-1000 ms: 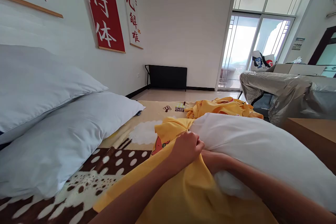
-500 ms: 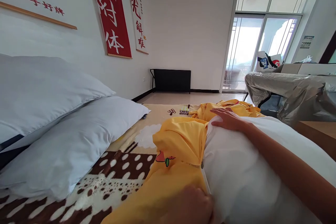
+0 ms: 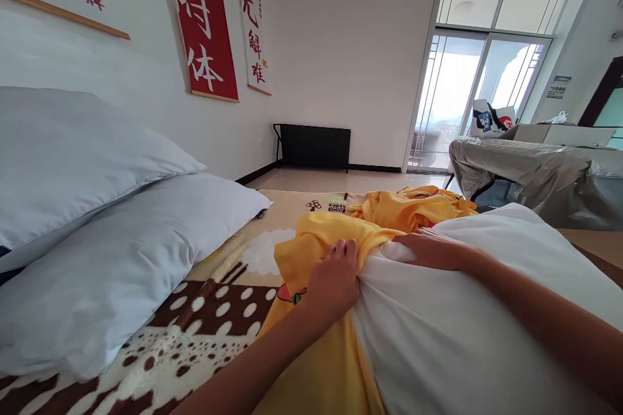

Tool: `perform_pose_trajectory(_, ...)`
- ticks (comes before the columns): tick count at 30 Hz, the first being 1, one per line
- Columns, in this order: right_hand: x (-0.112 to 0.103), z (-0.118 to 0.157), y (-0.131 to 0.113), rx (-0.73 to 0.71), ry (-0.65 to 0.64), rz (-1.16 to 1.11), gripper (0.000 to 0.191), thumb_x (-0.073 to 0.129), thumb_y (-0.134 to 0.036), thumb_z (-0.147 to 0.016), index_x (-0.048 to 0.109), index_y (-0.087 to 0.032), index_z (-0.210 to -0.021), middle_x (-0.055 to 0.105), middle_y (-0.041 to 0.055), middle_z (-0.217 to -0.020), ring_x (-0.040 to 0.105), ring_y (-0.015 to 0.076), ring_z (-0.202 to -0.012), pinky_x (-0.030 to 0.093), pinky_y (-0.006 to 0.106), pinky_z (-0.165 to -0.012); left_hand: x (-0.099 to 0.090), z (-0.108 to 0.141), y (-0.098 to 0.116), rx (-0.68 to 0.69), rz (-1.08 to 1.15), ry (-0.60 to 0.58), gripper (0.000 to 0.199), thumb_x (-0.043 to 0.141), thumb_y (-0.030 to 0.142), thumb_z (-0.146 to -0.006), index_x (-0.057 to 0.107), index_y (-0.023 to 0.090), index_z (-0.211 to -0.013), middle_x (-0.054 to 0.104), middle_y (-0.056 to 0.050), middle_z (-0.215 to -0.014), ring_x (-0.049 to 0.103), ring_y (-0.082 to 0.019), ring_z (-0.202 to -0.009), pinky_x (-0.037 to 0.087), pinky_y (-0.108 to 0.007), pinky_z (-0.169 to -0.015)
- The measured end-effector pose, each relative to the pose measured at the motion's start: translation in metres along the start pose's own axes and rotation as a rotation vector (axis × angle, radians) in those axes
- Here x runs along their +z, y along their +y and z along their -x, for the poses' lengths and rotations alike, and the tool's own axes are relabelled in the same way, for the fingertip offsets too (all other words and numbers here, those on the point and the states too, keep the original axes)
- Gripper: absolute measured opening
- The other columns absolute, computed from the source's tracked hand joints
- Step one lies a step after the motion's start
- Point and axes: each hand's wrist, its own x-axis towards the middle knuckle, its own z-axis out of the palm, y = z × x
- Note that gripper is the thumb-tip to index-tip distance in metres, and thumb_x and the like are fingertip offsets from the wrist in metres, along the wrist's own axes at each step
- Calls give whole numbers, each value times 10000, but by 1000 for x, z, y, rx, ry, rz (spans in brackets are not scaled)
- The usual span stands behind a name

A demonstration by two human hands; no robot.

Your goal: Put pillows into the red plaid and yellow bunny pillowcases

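A yellow pillowcase (image 3: 316, 350) with a printed fruit pattern lies on the bed, its edge meeting a white pillow (image 3: 467, 318). My left hand (image 3: 338, 275) is closed on the pillowcase's edge, knuckles up, beside the pillow's end. On the far side of that end, my right hand (image 3: 428, 248) grips the white pillow, with its fingertips hidden in the folds. Whether the pillow's end reaches inside the pillowcase cannot be made out. Behind my hands lies a crumpled heap of yellow fabric (image 3: 403, 207).
Two white pillows, one upper (image 3: 82, 155) and one lower (image 3: 170, 246), are stacked at left on a patterned brown and cream blanket (image 3: 219, 311). A plastic-covered piece of furniture (image 3: 516, 159) stands at right. A black folded frame (image 3: 315, 147) leans against the far wall.
My left hand has moved up and forward along the pillowcase to the pillow's end. The right hand has gone from lying spread on the pillow to gripping it, slightly nearer.
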Motion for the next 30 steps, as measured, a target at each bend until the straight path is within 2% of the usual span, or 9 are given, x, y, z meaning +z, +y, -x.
perform_pose_trajectory(2,-5,13,-17,-41,10,59,369,531,-478,-840,643,-226,-1086,698,85,-1017,636,259,-921,432,314,-769,-10,-9,-7,15,3,-8,326,444,106,-735,498,165,-1051,592,-113,-1026,606,-249,-945,488,-315,-676)
perform_pose_trajectory(5,-2,27,-50,-19,54,185,323,529,-419,-845,629,-200,-1060,695,101,-988,637,282,-912,424,343,-753,-29,-23,-11,-15,-3,63,317,435,112,-728,521,157,-1030,612,-114,-988,627,-268,-884,477,-344,-666)
perform_pose_trajectory(10,18,36,-95,-15,122,330,169,536,-217,-794,620,-178,-936,693,66,-799,642,245,-718,376,315,-612,-60,-41,18,20,52,187,210,458,145,-710,583,174,-875,654,-80,-802,652,-264,-774,434,-324,-596)
perform_pose_trajectory(13,22,38,-94,-29,145,348,187,495,-134,-796,642,-182,-902,689,73,-796,629,215,-715,340,301,-588,-73,-33,48,133,97,243,140,472,157,-714,584,188,-792,646,-60,-726,649,-254,-712,395,-314,-550)
perform_pose_trajectory(16,18,33,-71,155,169,383,218,447,-185,-868,664,-167,-858,691,111,-856,620,204,-749,327,286,-581,-75,-18,68,272,80,329,152,473,131,-730,575,192,-825,628,-34,-714,628,-226,-632,359,-307,-512)
perform_pose_trajectory(18,13,26,-50,279,195,403,223,458,-239,-882,667,-162,-875,692,114,-877,621,199,-751,331,273,-583,-69,-10,71,327,36,358,214,439,81,-746,569,188,-879,625,-29,-747,622,-213,-630,347,-304,-500)
perform_pose_trajectory(21,4,11,-22,382,252,421,231,453,-244,-880,672,-175,-865,699,100,-867,636,203,-747,339,268,-592,-51,-5,61,300,-32,337,265,398,29,-753,556,174,-907,618,-41,-809,627,-212,-688,341,-297,-492)
perform_pose_trajectory(25,-21,-6,2,483,394,450,296,386,-225,-896,673,-161,-931,702,117,-892,645,241,-782,343,290,-613,-33,4,29,205,-73,307,162,400,96,-814,530,180,-864,594,-34,-767,613,-211,-673,325,-291,-473)
perform_pose_trajectory(30,-62,-6,19,467,559,438,341,407,-351,-898,669,-196,-1052,708,102,-866,631,265,-797,331,302,-615,-33,10,-42,66,77,504,125,385,250,-872,475,199,-801,572,-37,-792,582,-212,-762,419,-316,-613)
